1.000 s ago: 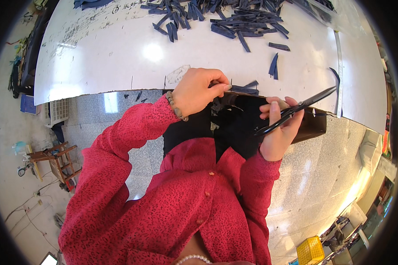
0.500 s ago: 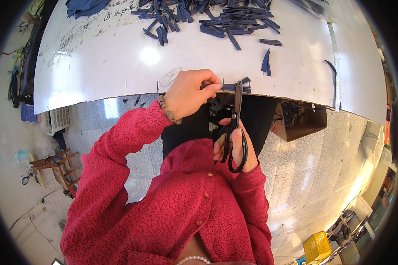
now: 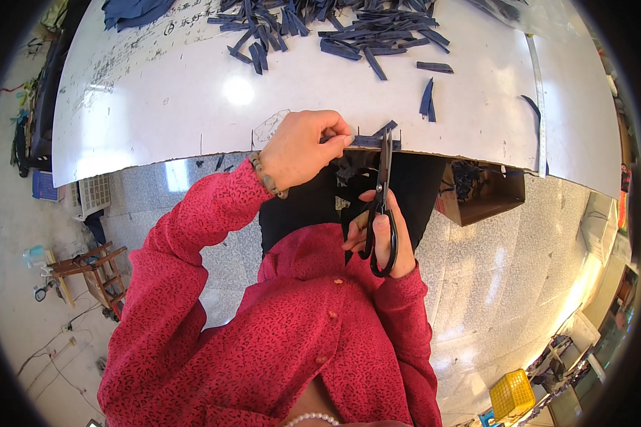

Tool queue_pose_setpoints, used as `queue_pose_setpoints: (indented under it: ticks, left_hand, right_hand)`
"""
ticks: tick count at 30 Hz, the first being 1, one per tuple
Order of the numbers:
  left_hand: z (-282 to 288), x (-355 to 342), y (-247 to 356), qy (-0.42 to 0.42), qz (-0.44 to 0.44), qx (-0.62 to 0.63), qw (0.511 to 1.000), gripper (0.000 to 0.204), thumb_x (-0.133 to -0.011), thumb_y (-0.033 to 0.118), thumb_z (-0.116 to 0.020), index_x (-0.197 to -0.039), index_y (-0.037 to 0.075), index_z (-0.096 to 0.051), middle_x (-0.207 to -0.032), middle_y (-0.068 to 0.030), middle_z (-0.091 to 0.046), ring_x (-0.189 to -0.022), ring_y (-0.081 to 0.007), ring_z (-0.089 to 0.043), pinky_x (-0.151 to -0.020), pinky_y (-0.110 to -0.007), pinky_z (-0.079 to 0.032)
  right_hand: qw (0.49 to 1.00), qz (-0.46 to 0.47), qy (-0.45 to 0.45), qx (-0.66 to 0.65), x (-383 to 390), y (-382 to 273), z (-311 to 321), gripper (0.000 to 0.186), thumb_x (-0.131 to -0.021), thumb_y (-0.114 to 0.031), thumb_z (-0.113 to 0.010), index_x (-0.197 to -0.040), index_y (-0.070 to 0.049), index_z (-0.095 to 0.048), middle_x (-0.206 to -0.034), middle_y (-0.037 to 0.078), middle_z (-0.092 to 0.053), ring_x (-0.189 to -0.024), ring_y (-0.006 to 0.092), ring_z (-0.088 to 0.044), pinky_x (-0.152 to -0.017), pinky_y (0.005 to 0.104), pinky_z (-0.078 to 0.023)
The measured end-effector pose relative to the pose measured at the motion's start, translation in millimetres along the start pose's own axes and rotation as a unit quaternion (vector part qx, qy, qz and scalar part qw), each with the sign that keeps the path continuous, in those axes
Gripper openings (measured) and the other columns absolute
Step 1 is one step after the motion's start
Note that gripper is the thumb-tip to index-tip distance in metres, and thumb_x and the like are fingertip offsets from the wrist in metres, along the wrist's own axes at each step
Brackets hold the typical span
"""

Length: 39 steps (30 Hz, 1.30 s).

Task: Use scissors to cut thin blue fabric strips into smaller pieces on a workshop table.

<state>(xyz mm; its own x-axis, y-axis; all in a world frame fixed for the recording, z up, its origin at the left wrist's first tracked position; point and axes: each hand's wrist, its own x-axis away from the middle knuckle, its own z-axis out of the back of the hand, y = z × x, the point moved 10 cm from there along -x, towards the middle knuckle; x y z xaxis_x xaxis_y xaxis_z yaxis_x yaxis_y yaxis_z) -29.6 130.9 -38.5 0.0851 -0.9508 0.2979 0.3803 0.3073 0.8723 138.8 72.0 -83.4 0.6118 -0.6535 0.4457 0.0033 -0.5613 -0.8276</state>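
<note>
A narrow dark blue fabric strip [image 3: 367, 141] lies along the table's near edge, its left end pinched in the fingertips of my left hand [image 3: 303, 148]. My right hand [image 3: 392, 238] grips black-handled scissors [image 3: 383, 167], blades pointing away from me across the strip near its right end. The blades look nearly closed. Another short blue piece [image 3: 387, 128] lies slanted just behind the blades. Whether the strip is cut through I cannot tell. Part of my right fingers is hidden behind the handles.
Many blue strips [image 3: 377, 35] are heaped at the table's far side, with folded blue cloth [image 3: 132, 13] far left. A few loose strips [image 3: 427, 99] lie nearer. A measuring tape [image 3: 541, 107] runs down the right. Below the edge sits a cardboard box [image 3: 488, 199] with dark scraps.
The scissor blades have come closer together over the strip, and the handles have drawn in. The small piece behind the blades has shifted slightly. My left hand stays almost in place.
</note>
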Motion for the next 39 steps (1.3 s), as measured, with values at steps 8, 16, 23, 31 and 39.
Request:
queue_pose_setpoints:
  ticks: [8,16,23,31,39]
  left_hand:
    - [0,-2,-3,-0.002,0.007,-0.005,1.000,0.014,-0.088,0.012,-0.062,-0.091,-0.002,-0.064,-0.070,-0.0023,-0.063,-0.063,-0.0066,-0.058,-0.056,-0.021,-0.046]
    - [0,-3,-11,-0.026,0.030,0.003,0.999,0.015,-0.088,0.012,-0.061,-0.092,-0.002,-0.063,-0.072,-0.0026,-0.063,-0.066,-0.0070,-0.059,-0.056,-0.021,-0.047]
    - [-3,-4,-11,-0.034,0.027,0.025,0.999,0.015,-0.089,0.012,-0.061,-0.094,-0.002,-0.064,-0.075,-0.0030,-0.064,-0.065,-0.0070,-0.059,-0.055,-0.021,-0.047]
    - [1,-6,-10,-0.015,-0.002,0.051,0.999,0.016,-0.084,0.013,-0.062,-0.086,-0.002,-0.065,-0.067,-0.0082,-0.067,-0.054,-0.0132,-0.061,-0.054,-0.028,-0.049]
    - [-2,-5,-12,-0.031,0.008,0.065,0.997,0.016,-0.085,0.014,-0.061,-0.087,-0.002,-0.065,-0.067,-0.0077,-0.067,-0.053,-0.0126,-0.061,-0.052,-0.027,-0.049]
  right_hand:
    - [0.994,0.033,0.002,0.102,0,-4,5,0.075,-0.084,-0.066,-0.053,-0.119,-0.001,-0.041,-0.067,0.005,-0.055,-0.057,0.0131,-0.058,-0.052,0.0234,-0.044]
    - [0.990,0.026,-0.023,0.134,18,-8,-2,0.084,-0.079,-0.072,-0.052,-0.118,0.002,-0.043,-0.065,0.002,-0.053,-0.056,0.0124,-0.054,-0.055,0.0259,-0.043]
    - [0.992,-0.004,-0.037,0.123,18,-5,-9,0.072,-0.086,-0.064,-0.051,-0.119,-0.001,-0.042,-0.066,0.001,-0.045,-0.053,0.0073,-0.043,-0.050,0.0208,-0.038]
    - [0.992,-0.005,-0.010,0.129,2,-9,-16,0.064,-0.090,-0.059,-0.048,-0.118,-0.002,-0.043,-0.066,0.001,-0.045,-0.050,0.0071,-0.043,-0.047,0.0203,-0.035]
    - [0.991,-0.007,0.020,0.135,-9,-8,-17,0.060,-0.091,-0.057,-0.048,-0.114,-0.002,-0.045,-0.064,0.000,-0.043,-0.048,0.0071,-0.042,-0.042,0.0206,-0.034]
